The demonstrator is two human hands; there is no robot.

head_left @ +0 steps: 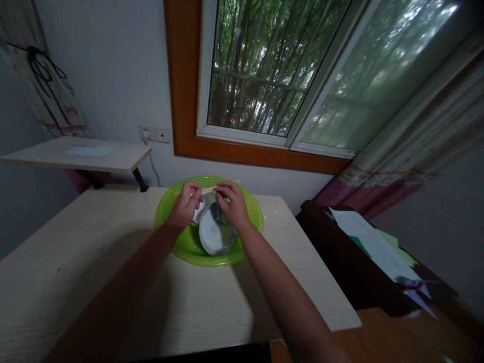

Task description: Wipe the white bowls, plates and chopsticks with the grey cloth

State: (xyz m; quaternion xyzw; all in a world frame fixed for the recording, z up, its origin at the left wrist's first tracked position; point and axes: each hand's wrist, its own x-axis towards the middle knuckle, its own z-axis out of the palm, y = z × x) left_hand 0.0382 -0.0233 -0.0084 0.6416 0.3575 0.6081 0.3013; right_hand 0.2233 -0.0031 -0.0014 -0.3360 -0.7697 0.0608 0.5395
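My left hand (185,203) and my right hand (232,201) are both closed on a pair of thin wooden chopsticks (207,190), one hand towards each end. The chopsticks lie roughly level above a round green plastic basket (209,261). In the basket, below my hands, a white bowl (215,233) is tilted towards me. Another white dish (198,214) shows partly behind it, mostly covered by the bowl and my left hand. Something clear or greyish (220,214) sits at the bowl's upper right, too dim to name.
The basket stands on a pale wooden table (94,242) against the wall. A small raised shelf (79,154) with a paper sheet is at the back left. To the right, a dark wooden cabinet (325,237) carries papers (374,242). A window is behind.
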